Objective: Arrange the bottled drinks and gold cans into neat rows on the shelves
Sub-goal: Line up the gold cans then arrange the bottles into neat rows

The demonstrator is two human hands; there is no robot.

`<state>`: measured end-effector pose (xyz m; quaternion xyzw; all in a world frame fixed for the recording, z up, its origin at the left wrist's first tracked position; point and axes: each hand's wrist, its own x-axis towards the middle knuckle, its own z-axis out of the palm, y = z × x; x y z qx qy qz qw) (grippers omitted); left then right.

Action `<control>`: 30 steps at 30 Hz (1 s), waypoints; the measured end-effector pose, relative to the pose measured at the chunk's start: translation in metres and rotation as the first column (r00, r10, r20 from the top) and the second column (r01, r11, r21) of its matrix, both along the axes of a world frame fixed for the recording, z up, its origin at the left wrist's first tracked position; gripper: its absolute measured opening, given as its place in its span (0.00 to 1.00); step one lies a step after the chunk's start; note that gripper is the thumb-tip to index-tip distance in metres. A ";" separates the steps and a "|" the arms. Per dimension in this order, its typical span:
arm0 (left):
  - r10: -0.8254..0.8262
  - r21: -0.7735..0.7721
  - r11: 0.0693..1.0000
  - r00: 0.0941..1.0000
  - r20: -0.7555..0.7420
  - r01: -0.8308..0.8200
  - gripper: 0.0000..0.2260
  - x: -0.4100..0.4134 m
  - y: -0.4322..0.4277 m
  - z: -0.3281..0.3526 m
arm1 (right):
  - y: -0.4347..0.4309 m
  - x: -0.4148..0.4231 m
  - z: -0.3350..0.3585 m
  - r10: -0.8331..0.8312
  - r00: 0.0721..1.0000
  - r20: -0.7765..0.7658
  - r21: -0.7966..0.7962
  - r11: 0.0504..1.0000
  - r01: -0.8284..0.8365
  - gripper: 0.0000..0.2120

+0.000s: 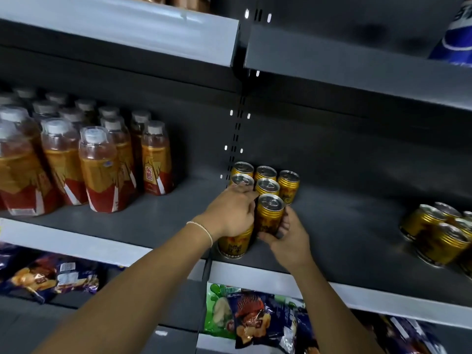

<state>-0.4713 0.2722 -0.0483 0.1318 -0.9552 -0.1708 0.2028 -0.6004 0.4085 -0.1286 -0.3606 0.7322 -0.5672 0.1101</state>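
Several gold cans [265, 175] stand in short rows at the left end of the right-hand middle shelf [344, 238]. My left hand [232, 213] grips the front gold can [233, 244] of the left row from above; its top is hidden under my palm. My right hand [286, 233] holds another gold can [270, 213] upright beside it, fingers curled round its lower body. Bottled drinks [99, 169] with gold and red labels stand in rows on the left-hand shelf. More gold cans [439, 233] sit grouped at the far right of the shelf.
Grey shelves [127, 29] hang above; a blue bottle [457, 39] stands at the top right. Snack bags [258, 320] lie on the shelf below, with more snack bags [51, 274] at the lower left. Bare shelf floor stretches between the two can groups.
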 end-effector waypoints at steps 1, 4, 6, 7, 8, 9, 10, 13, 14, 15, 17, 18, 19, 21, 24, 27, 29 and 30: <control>-0.001 -0.005 1.000 1.000 -0.003 0.001 0.17 0.000 0.000 0.000 | 0.000 -0.001 0.000 -0.010 1.000 -0.007 -0.002 1.000 0.010 0.41; 0.003 -0.003 1.000 0.999 0.037 -0.003 0.19 -0.001 -0.001 0.000 | 0.000 -0.001 -0.001 -0.042 0.999 -0.024 -0.001 0.999 0.041 0.40; 0.007 -0.001 1.000 0.998 0.070 -0.007 0.20 -0.001 -0.001 0.000 | 0.000 0.001 -0.002 -0.048 0.998 -0.033 0.007 0.999 0.048 0.39; 0.011 -0.001 1.000 0.997 0.075 -0.011 0.20 -0.001 -0.001 0.001 | -0.001 0.001 -0.002 -0.040 0.998 -0.044 0.012 0.999 0.041 0.38; 0.013 0.000 1.000 0.997 0.075 -0.013 0.20 -0.001 -0.001 0.001 | -0.001 0.002 -0.003 -0.032 0.998 -0.056 0.018 0.999 0.033 0.38; 0.013 0.000 1.000 0.997 0.072 -0.013 0.20 -0.001 0.000 0.001 | -0.001 0.002 -0.003 -0.028 0.997 -0.065 0.024 0.999 0.030 0.38; 0.012 -0.003 1.000 0.998 0.068 -0.011 0.20 0.000 0.000 0.001 | -0.001 0.002 -0.003 -0.032 0.997 -0.071 0.030 0.999 0.034 0.38; 0.010 -0.014 1.000 0.997 0.072 -0.009 0.20 0.001 0.001 0.002 | 0.000 0.004 -0.003 -0.040 0.995 -0.090 0.050 0.998 0.044 0.39; 0.010 -0.015 1.000 0.997 0.075 -0.009 0.20 0.002 0.001 0.003 | 0.000 0.004 -0.003 -0.042 0.994 -0.096 0.057 0.997 0.048 0.39; 0.009 -0.012 1.000 0.997 0.077 -0.008 0.20 0.002 0.001 0.003 | 0.000 0.004 -0.003 -0.044 0.994 -0.102 0.062 0.997 0.050 0.38; 0.003 -0.009 1.000 0.997 0.076 -0.002 0.20 0.002 0.002 0.004 | 0.000 0.003 -0.004 -0.047 0.993 -0.109 0.069 0.996 0.055 0.37; 0.003 -0.009 1.000 0.997 0.075 -0.002 0.20 0.002 0.002 0.004 | 0.000 0.002 -0.004 -0.049 0.993 -0.110 0.073 0.996 0.057 0.37; 0.003 -0.009 1.000 0.997 0.076 -0.002 0.20 0.001 0.002 0.004 | 0.000 0.002 -0.004 -0.049 0.993 -0.111 0.079 0.995 0.058 0.36; 0.004 -0.020 1.000 0.996 0.087 -0.003 0.20 0.001 0.003 0.005 | 0.000 0.001 -0.004 -0.049 0.992 -0.112 0.092 0.994 0.059 0.34; 0.008 -0.038 0.999 0.993 0.120 -0.003 0.20 0.002 0.005 0.010 | 0.000 0.002 -0.003 -0.045 0.993 -0.107 0.116 0.992 0.058 0.34; 0.020 -0.073 0.997 0.973 0.230 -0.003 0.21 0.001 0.009 0.022 | 0.000 0.004 0.001 -0.041 0.994 -0.103 0.137 0.989 0.056 0.34; 0.045 -0.102 0.995 0.946 0.320 -0.012 0.22 -0.004 0.013 0.030 | 0.001 0.006 0.006 -0.041 0.995 -0.086 0.133 0.990 0.052 0.33; 0.062 -0.123 0.992 0.938 0.342 -0.021 0.21 -0.007 0.016 0.034 | 0.002 0.008 0.009 -0.040 0.997 -0.059 0.114 0.992 0.047 0.32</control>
